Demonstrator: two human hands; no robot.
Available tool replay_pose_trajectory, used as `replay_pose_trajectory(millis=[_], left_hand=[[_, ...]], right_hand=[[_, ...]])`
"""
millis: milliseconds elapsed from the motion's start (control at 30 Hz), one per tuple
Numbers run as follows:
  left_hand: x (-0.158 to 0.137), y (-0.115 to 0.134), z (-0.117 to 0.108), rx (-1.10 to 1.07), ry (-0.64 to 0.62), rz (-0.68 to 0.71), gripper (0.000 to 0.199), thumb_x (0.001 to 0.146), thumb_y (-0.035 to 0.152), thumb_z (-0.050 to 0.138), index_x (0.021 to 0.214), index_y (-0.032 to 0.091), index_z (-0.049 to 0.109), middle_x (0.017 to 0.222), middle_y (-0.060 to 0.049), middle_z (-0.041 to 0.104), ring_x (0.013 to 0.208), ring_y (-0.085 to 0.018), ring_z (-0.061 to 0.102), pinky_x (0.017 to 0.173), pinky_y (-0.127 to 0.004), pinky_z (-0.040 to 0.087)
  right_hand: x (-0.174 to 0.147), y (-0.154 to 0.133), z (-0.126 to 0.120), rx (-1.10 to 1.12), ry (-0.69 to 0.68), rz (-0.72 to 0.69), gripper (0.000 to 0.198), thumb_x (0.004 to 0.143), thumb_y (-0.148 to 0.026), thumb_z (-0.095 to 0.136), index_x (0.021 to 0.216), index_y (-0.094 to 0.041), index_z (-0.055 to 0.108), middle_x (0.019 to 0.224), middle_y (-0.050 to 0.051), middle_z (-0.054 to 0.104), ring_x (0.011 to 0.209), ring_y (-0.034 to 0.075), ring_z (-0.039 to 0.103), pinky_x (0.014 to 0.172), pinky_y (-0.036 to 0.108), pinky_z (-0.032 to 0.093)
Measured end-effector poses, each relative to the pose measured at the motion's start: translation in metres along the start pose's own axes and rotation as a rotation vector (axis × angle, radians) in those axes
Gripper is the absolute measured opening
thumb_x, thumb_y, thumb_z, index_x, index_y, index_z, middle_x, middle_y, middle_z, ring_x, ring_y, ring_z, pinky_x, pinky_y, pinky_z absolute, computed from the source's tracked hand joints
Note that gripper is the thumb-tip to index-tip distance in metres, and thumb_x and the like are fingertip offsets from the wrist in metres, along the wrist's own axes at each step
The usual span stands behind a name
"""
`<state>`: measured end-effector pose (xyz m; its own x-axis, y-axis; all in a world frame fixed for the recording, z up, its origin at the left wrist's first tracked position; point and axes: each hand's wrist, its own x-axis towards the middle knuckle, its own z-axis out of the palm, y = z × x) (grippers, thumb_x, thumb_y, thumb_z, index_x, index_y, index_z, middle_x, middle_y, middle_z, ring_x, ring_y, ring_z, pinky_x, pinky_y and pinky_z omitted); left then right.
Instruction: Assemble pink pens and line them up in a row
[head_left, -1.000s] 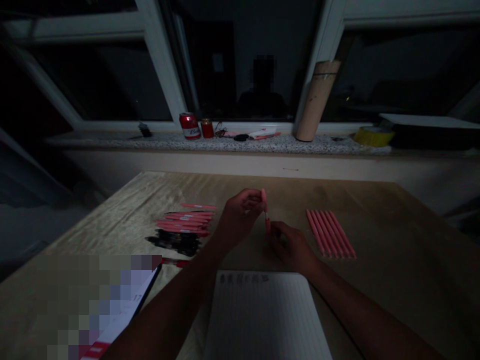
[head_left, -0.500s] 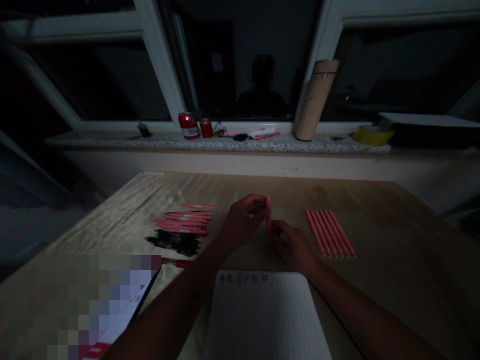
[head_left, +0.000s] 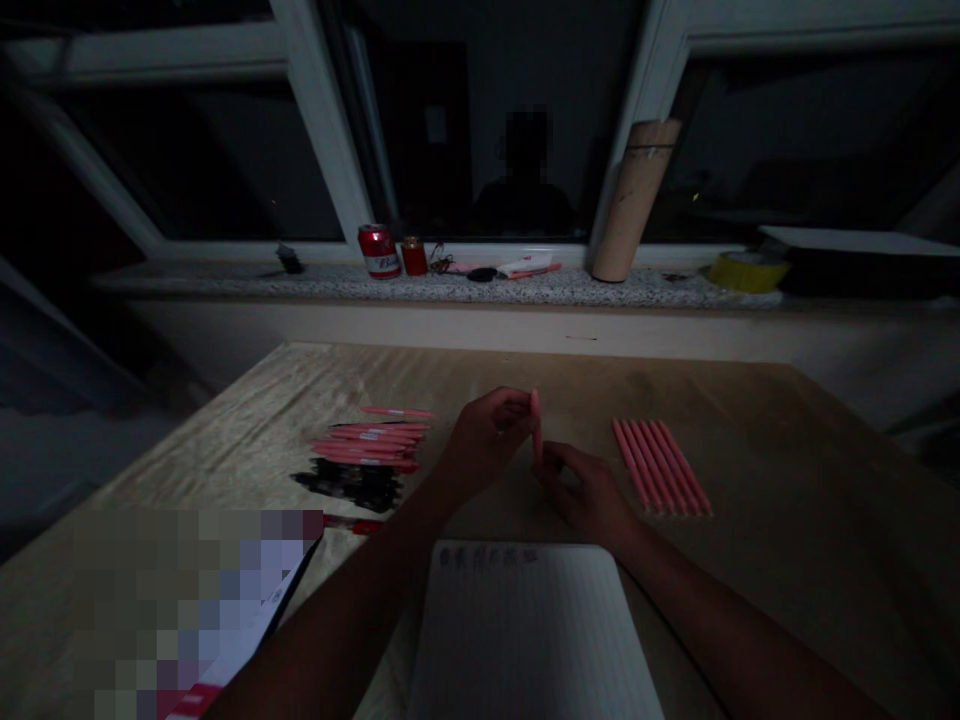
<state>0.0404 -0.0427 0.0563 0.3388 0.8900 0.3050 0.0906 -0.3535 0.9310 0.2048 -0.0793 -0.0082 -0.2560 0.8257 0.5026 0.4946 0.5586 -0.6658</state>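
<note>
Above the middle of the table, a pink pen [head_left: 536, 430] stands nearly upright between my two hands. My left hand [head_left: 491, 430] pinches its upper part between thumb and fingers. At its lower end, the fingers of my right hand [head_left: 583, 487] are closed on it. To the right lies a neat row of several pink pens [head_left: 660, 465], side by side and slanting. On the left there is a loose pile of pink pens [head_left: 371, 445], with black pens [head_left: 356, 487] just in front. A lined notebook [head_left: 536, 635] with writing along its top edge lies below my hands.
A red pen [head_left: 356, 525] lies near my left forearm. The windowsill [head_left: 315, 287] behind the table [head_left: 525, 365] bears a red can [head_left: 379, 252], a small red jar [head_left: 413, 256], a tall tan cylinder [head_left: 635, 205], yellow tape [head_left: 746, 272] and a dark box [head_left: 862, 265].
The held pen's top has tipped very slightly to the left. Both hands stay in almost the same place, and the pens on the table have not moved.
</note>
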Motion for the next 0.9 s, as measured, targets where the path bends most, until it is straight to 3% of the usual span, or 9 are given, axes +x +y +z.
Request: replay_pose_trajectory(millis=[300, 467, 700, 900], left_hand=[[0.002, -0.002, 0.000, -0.137, 0.089, -0.075, 0.023, 0.068, 0.025, 0.066, 0.086, 0.013, 0.058, 0.080, -0.004, 0.064, 0.073, -0.013, 0.061, 0.069, -0.024, 0.047], [0.005, -0.004, -0.003, -0.225, 0.061, -0.123, 0.023, 0.069, 0.028, 0.064, 0.085, 0.012, 0.060, 0.073, -0.003, 0.064, 0.066, -0.011, 0.059, 0.063, -0.023, 0.047], [0.006, -0.002, -0.003, -0.382, 0.083, -0.161, 0.022, 0.067, 0.027, 0.066, 0.079, 0.009, 0.060, 0.072, -0.004, 0.064, 0.068, -0.012, 0.060, 0.070, -0.027, 0.050], [0.010, -0.003, -0.009, -0.395, 0.220, -0.124, 0.026, 0.065, 0.028, 0.067, 0.082, 0.009, 0.060, 0.073, -0.004, 0.064, 0.069, -0.013, 0.061, 0.074, -0.031, 0.051]], right_hand=[[-0.002, -0.001, 0.001, 0.026, 0.149, 0.044, 0.019, 0.080, -0.025, 0.055, 0.098, -0.019, 0.057, 0.075, 0.002, 0.064, 0.067, 0.013, 0.058, 0.063, 0.025, 0.046], [-0.001, -0.004, -0.002, 0.162, 0.086, 0.107, 0.019, 0.084, -0.027, 0.051, 0.101, -0.019, 0.055, 0.086, 0.006, 0.066, 0.077, 0.016, 0.061, 0.069, 0.027, 0.047], [0.000, -0.002, 0.002, 0.437, 0.034, 0.225, 0.025, 0.087, -0.033, 0.045, 0.106, -0.018, 0.053, 0.085, 0.005, 0.064, 0.077, 0.015, 0.060, 0.070, 0.027, 0.047], [0.001, 0.005, 0.006, 0.336, 0.121, 0.246, 0.028, 0.078, -0.032, 0.060, 0.100, -0.018, 0.055, 0.079, 0.004, 0.064, 0.072, 0.015, 0.060, 0.067, 0.027, 0.047]])
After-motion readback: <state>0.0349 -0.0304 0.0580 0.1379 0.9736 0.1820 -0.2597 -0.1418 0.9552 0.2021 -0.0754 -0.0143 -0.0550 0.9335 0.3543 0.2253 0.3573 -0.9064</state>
